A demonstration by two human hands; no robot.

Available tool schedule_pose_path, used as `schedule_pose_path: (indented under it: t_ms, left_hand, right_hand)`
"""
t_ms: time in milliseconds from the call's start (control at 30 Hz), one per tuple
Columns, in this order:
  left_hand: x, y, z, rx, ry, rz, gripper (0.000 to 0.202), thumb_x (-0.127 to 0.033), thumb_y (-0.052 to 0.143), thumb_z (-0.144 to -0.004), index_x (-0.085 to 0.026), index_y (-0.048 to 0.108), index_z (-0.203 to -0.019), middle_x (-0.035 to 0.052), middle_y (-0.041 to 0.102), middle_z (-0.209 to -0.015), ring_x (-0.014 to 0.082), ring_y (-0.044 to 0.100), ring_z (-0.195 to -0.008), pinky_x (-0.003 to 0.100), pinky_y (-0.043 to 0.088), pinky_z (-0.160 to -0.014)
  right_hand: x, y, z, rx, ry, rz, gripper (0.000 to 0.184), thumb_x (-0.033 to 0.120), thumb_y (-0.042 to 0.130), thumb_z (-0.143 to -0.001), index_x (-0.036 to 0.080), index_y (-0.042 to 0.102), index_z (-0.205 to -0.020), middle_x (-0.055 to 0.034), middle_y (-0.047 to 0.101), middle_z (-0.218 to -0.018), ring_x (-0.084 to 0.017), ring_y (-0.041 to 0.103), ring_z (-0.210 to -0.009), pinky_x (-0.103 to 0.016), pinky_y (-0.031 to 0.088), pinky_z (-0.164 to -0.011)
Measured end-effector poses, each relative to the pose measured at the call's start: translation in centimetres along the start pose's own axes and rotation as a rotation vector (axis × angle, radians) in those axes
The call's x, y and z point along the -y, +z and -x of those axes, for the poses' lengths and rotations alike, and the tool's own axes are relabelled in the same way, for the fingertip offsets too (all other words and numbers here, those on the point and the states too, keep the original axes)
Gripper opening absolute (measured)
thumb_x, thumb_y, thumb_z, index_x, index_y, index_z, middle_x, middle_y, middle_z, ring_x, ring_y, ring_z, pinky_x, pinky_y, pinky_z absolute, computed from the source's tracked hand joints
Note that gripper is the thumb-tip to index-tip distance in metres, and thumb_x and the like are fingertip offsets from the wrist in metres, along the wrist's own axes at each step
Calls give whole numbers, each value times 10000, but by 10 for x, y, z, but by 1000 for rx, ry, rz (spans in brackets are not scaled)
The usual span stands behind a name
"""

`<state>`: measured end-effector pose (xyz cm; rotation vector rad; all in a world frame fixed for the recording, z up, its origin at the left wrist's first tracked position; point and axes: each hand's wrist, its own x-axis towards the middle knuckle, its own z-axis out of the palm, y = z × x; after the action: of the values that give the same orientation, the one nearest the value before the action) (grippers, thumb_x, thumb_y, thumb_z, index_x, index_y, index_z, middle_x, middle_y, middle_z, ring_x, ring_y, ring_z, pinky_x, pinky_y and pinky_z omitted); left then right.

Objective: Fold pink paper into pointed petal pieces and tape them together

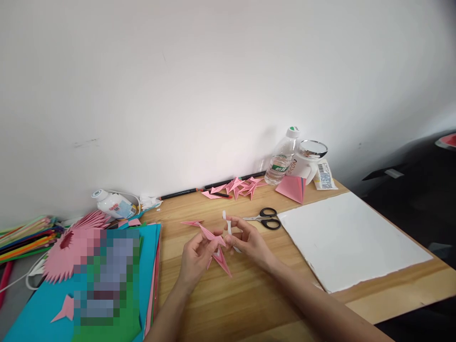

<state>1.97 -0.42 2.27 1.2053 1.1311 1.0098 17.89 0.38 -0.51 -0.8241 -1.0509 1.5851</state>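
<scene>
Between the thumb and fingers of my left hand is a pink folded paper piece with several sharp points. My right hand pinches a narrow white strip, which looks like tape or paper, close beside the folded piece. Whether the strip touches the pink paper I cannot tell. Another slim pink pointed part shows just past my left fingers; whether it joins the held piece is unclear. Black-handled scissors lie on the table beyond my right hand.
Pink folded pieces and black pens lie along the wall. A water bottle, a white mug and a pink paper cone stand at the back right. A white board lies right; coloured paper lies left.
</scene>
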Motion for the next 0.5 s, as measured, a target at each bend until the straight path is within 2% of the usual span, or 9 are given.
schedule_pose_path:
  t_ms: [67,200,267,367,500]
  left_hand:
    - [1,0,0,-46,-32,49,202,-309,657,-700,-133,621,-794,78,700,-809,181,655,-703,275,519,-650]
    - [-1,0,-1,-46,-130,101,217,-333,648,-699,-139,569,-756,24,659,-605,162,637,-506,248,501,-473]
    - [-2,0,-1,-12,-182,83,230,-349,633,-708,-133,570,-757,22,651,-582,156,618,-444,239,482,-417]
    - [-2,0,-2,-9,-190,30,247,-365,634,-703,-130,570,-748,36,666,-587,160,618,-427,242,483,-407]
    - [3,0,-2,-42,-165,-39,278,-392,643,-677,-135,583,-764,36,673,-564,193,638,-452,276,514,-434]
  right_hand:
    - [1,-2,-1,-39,-19,82,367,427,648,-723,214,521,-994,-14,496,-937,-74,545,-567,-202,425,-469]
    - [8,-7,-1,9,-58,256,283,460,541,-804,178,527,-795,26,476,-655,-80,448,-512,-210,361,-486]
    - [12,-7,-1,54,-124,401,276,440,502,-837,176,533,-765,16,481,-654,-97,432,-559,-222,350,-523]
    - [13,-8,-1,127,-219,645,285,392,470,-868,174,550,-703,-10,495,-712,-128,446,-679,-240,355,-601]
    - [10,-11,0,198,-200,817,264,341,462,-880,175,555,-698,-8,485,-711,-129,448,-676,-242,359,-609]
